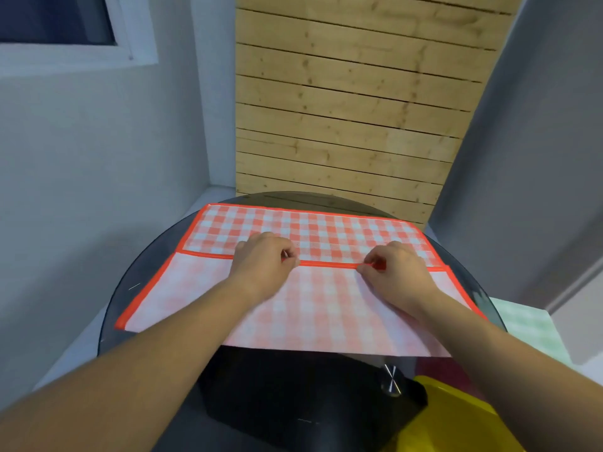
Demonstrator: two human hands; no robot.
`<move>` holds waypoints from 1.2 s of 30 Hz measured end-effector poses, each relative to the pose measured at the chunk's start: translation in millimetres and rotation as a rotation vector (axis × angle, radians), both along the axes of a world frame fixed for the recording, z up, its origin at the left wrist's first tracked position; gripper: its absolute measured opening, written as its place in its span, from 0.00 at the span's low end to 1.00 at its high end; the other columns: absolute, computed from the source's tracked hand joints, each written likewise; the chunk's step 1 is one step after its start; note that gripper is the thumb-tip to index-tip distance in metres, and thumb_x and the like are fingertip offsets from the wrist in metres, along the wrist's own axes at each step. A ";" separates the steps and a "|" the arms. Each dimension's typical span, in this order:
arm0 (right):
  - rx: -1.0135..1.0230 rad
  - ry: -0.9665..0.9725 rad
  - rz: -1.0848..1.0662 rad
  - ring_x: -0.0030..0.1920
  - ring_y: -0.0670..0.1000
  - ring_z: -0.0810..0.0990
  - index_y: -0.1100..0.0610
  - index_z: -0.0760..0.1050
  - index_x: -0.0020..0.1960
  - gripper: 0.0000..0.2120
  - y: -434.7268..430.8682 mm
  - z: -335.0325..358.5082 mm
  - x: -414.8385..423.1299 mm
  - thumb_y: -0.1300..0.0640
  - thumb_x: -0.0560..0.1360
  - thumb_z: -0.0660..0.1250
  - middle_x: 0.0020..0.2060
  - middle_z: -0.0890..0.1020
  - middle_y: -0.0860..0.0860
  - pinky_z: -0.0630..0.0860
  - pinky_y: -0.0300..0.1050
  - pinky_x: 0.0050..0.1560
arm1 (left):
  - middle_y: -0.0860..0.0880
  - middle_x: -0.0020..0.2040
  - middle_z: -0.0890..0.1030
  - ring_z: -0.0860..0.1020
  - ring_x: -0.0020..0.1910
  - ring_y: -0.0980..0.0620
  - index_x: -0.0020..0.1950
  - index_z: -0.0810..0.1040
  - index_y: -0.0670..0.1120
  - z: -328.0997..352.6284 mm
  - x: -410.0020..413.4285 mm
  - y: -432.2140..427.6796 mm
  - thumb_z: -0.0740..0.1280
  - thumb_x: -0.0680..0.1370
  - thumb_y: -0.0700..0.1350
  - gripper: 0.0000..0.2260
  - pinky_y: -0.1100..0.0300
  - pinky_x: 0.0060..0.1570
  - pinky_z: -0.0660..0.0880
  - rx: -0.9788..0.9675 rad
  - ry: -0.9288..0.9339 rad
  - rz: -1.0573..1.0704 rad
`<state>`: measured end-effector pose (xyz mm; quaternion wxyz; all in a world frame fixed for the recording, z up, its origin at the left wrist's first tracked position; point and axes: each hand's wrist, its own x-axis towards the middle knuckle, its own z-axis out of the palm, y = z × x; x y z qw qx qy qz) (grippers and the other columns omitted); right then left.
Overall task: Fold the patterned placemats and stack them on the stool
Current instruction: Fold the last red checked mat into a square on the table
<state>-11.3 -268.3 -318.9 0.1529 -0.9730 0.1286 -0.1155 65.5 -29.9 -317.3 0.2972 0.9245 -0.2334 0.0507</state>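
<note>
The red-checked placemat (326, 230) lies across the round glass table (130, 288), long axis running left to right, its near half turned over so the pale underside faces up and the red hem sits short of the far edge. The left hand (261, 262) and right hand (396, 269) each have their fingers (365, 267) closed, pinching that hem. I judge the first fold is under way; next, carry the hem on to meet the far edge squarely, then press the crease.

I think I am in a home: a round glass table (463, 256), plain grey walls (81, 158), a window (65, 31), a wood panel (352, 102).
</note>
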 end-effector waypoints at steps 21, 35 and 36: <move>0.165 0.040 0.039 0.49 0.51 0.80 0.51 0.78 0.58 0.26 -31.8 16.7 157.2 0.32 0.70 0.70 0.49 0.82 0.47 0.78 0.47 0.51 | 0.59 0.49 0.77 0.73 0.55 0.56 0.51 0.84 0.60 -22.1 13.3 2.9 0.68 0.79 0.54 0.05 0.54 0.59 0.66 -0.106 -0.031 0.005; 0.277 0.012 0.153 0.31 0.47 0.77 0.57 0.80 0.44 0.18 -26.5 33.6 152.0 0.41 0.72 0.74 0.33 0.81 0.50 0.75 0.40 0.31 | 0.63 0.46 0.74 0.74 0.51 0.58 0.56 0.81 0.59 -18.5 9.6 1.9 0.71 0.77 0.56 0.08 0.51 0.62 0.70 -0.123 -0.038 0.030; 0.284 0.002 0.155 0.31 0.47 0.77 0.57 0.81 0.45 0.17 -24.3 39.0 149.2 0.42 0.72 0.74 0.33 0.81 0.50 0.74 0.38 0.29 | 0.62 0.46 0.74 0.74 0.52 0.58 0.58 0.80 0.58 -18.0 8.7 1.7 0.71 0.77 0.56 0.10 0.51 0.62 0.71 -0.109 -0.045 0.031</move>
